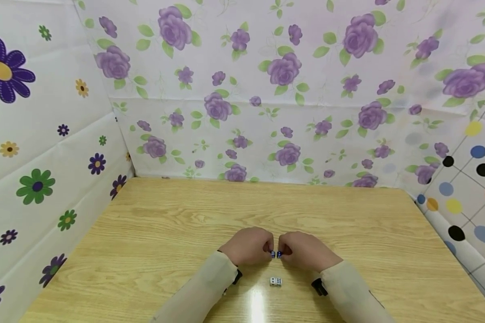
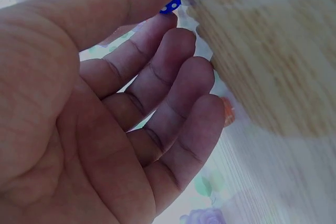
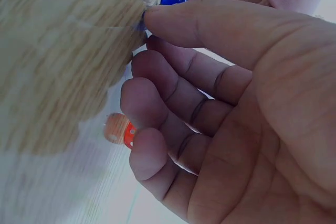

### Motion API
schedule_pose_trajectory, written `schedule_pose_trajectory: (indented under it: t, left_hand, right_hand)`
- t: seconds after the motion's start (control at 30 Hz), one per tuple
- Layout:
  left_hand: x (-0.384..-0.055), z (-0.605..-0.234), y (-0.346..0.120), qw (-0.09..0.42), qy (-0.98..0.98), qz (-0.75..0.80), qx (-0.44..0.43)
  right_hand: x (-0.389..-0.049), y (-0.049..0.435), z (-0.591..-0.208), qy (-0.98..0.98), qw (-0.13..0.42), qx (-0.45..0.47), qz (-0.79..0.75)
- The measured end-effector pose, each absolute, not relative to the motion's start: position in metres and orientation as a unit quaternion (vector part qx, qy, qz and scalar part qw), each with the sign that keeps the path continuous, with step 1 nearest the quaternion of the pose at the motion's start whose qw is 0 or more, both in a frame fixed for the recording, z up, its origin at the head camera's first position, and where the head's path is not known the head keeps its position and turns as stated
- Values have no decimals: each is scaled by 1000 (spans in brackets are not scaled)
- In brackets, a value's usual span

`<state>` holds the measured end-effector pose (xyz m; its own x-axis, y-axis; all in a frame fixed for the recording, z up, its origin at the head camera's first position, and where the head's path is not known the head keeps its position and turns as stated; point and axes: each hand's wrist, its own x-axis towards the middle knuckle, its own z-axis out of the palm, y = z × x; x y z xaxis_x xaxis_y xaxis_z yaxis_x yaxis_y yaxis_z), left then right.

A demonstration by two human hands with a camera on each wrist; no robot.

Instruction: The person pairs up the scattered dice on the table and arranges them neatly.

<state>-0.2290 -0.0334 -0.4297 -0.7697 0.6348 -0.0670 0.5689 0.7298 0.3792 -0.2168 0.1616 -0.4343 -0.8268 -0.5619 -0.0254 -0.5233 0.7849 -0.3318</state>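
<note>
Two small blue dice with white dots stand close together on the table, a narrow gap between them in the head view. My left hand [image 1: 250,246] pinches the left blue die [image 1: 272,254] between thumb and forefinger. The right blue die [image 1: 279,254] is pinched the same way by my right hand [image 1: 307,251]. Nearer to me, two white dice [image 1: 275,281] with dark dots sit side by side. Beyond the fingers, a red die [image 3: 129,136] shows partly in the right wrist view; the hands hide it from the head view.
The wood-grain table [image 1: 178,215] has a glossy surface with a bright reflection near its front. Purple-flowered cloth [image 1: 234,134] hangs behind it. Patterned cloth also stands at the left [image 1: 36,224] and right sides. Both wrists wear dark straps.
</note>
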Motion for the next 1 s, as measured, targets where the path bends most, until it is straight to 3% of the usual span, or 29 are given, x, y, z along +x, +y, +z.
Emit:
schedule_pose_trajectory:
  t: [1.0]
  left_hand:
    - [-229,-434,-29,89,926,160,331]
  right_hand:
    - [-214,157,-431,938,45,-313,-141]
